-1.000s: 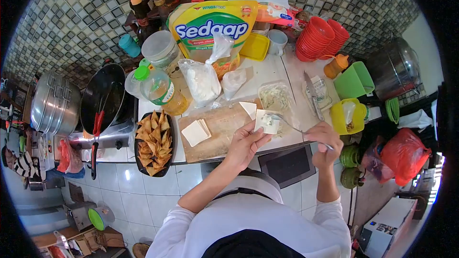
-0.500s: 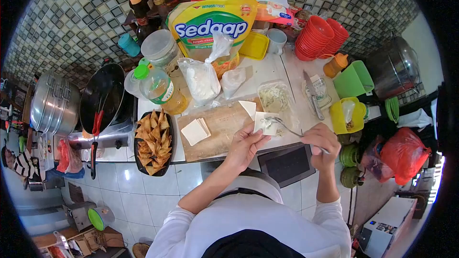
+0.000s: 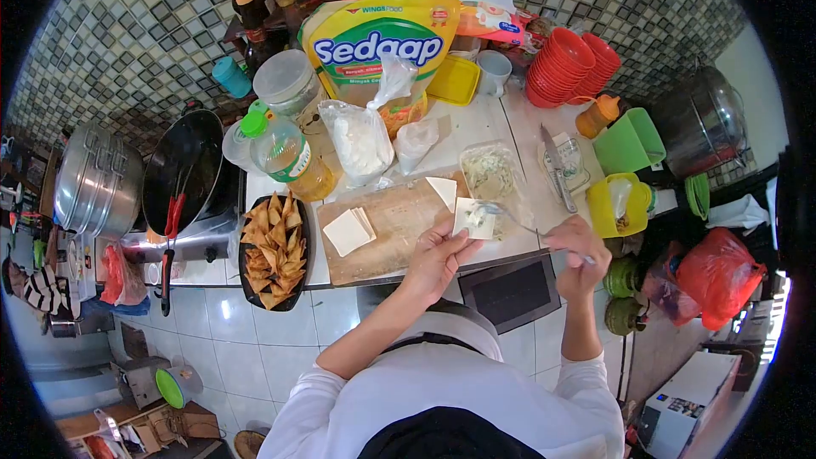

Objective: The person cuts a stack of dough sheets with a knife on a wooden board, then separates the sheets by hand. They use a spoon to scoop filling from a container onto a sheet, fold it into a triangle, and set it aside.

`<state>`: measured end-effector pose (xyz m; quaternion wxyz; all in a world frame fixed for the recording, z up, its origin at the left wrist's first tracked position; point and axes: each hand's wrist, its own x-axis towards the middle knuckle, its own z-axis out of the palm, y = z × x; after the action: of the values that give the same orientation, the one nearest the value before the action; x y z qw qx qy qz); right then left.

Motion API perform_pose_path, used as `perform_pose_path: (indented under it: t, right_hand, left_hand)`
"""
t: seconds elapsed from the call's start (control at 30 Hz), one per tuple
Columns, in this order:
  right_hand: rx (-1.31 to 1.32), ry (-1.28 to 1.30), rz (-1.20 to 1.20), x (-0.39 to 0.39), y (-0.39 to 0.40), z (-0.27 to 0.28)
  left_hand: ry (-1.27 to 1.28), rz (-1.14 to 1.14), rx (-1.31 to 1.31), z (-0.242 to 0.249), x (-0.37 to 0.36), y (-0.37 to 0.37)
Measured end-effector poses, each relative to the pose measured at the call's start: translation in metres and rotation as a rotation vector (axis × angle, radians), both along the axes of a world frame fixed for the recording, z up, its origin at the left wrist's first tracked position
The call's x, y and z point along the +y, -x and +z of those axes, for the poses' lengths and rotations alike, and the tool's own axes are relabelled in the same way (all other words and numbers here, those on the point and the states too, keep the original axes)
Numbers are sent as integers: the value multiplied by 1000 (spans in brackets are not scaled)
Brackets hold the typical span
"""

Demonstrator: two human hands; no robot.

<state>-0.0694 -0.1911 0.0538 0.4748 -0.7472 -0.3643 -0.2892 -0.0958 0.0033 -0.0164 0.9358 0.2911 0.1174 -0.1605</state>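
Observation:
My left hand (image 3: pixel 438 262) pinches a square white wrapper (image 3: pixel 463 223) just over the front edge of the wooden board. A small mound of pale, green-flecked filling lies on that wrapper. In my right hand (image 3: pixel 580 255) is a metal spoon (image 3: pixel 520 223), its head over the wrapper. Behind them stands a clear plastic tub (image 3: pixel 486 172) of the same pale filling. On the cutting board (image 3: pixel 395 225) lie a stack of square wrappers (image 3: pixel 347 233) and, near the tub, a white triangular piece (image 3: pixel 442 192).
Left of the board, a black plate (image 3: pixel 274 299) holds several browned triangular pastries. An oil bottle (image 3: pixel 289 161), bags of white powder (image 3: pixel 357 143) and a Sedaap pouch (image 3: pixel 374 30) stand behind. A knife (image 3: pixel 557 166) lies right of the tub, near a yellow container (image 3: pixel 618 219).
My right hand has shifted slightly right and the spoon's head has risen a little off the filling. My left hand keeps hold of the wrapper, almost unmoved.

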Motion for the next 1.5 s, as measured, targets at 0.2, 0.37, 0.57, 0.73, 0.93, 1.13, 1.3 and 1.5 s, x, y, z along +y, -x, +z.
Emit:
perform_pose_path:
  t: [0.2, 0.37, 0.57, 0.73, 0.93, 1.13, 1.3, 1.5]
  right_hand:
    - [266, -242, -111, 4, 2, -10]
    - [338, -381, -175, 6, 5, -19]
    - [336, -525, -169, 3, 7, -30]
    - [323, -382, -177, 7, 7, -33]
    - [449, -733, -430, -17, -5, -44]
    - [794, -220, -601, -39, -9, -130]
    - [418, -77, -989, -25, 3, -106]
    - [113, 123, -544, 8, 16, -64]
  left_hand:
    - [-1, 7, -3, -4, 1, -2]
    - [12, 14, -31, -8, 1, -3]
    - [32, 30, -37, -4, 0, -5]
    - [31, 34, -37, -8, 1, -5]
    - [22, 94, 11, -12, 11, -4]
    - [1, 77, -91, -5, 17, -3]
    - [113, 39, -184, 8, 16, -1]
    - [222, -114, -179, 1, 12, 1]
